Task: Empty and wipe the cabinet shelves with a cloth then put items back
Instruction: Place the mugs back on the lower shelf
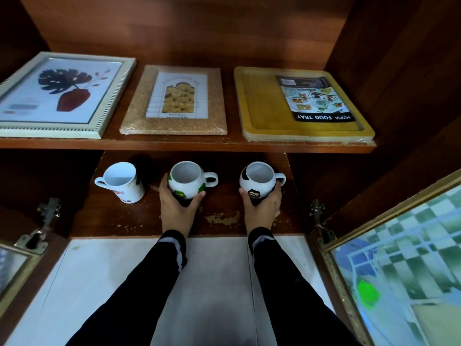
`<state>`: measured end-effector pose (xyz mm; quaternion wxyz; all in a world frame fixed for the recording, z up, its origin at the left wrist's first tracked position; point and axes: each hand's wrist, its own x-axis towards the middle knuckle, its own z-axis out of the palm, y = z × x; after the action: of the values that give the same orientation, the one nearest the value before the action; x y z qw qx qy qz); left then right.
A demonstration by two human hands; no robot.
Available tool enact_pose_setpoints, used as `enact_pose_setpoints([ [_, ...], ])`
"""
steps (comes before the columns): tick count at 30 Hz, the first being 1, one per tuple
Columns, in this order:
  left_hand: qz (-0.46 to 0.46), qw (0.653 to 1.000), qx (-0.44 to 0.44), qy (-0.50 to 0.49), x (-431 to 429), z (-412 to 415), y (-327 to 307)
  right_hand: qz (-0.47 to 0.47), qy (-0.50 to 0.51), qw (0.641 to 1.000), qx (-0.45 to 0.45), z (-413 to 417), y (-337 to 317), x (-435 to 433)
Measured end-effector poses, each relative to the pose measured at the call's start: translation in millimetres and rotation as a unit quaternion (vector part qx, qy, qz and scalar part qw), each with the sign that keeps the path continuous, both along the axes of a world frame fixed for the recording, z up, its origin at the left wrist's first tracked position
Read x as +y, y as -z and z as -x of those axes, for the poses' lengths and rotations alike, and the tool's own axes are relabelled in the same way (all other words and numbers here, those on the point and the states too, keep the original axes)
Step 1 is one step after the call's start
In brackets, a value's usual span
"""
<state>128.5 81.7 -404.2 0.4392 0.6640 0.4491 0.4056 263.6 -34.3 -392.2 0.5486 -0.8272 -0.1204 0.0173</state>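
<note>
gripping two mugs on the lower shelf [224, 221]: your left hand [177, 207] is wrapping the green-and-white mug [187, 182], your right hand [262, 208] is wrapping the black-and-white mug [258, 179], hands well apart. both mugs are standing upright, handles pointing right. a white mug [122, 183] is sitting just left. a framed print [62, 93], cork frame [139, 106] and food tray [264, 108] are lying on the upper shelf [174, 144].

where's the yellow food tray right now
In the head view, the yellow wooden food tray lies flat at the right end of the upper wooden shelf, just right of the cork-bordered photo frame.
</note>
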Motion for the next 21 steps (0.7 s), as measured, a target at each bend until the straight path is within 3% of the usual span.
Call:
enact_pose_setpoints([
  [21,-0.006,1.0,-0.004,0.0,1.4,0.7,1.3,-0.01,-0.02,1.0,0.002,-6.5,4.2,-2.8],
])
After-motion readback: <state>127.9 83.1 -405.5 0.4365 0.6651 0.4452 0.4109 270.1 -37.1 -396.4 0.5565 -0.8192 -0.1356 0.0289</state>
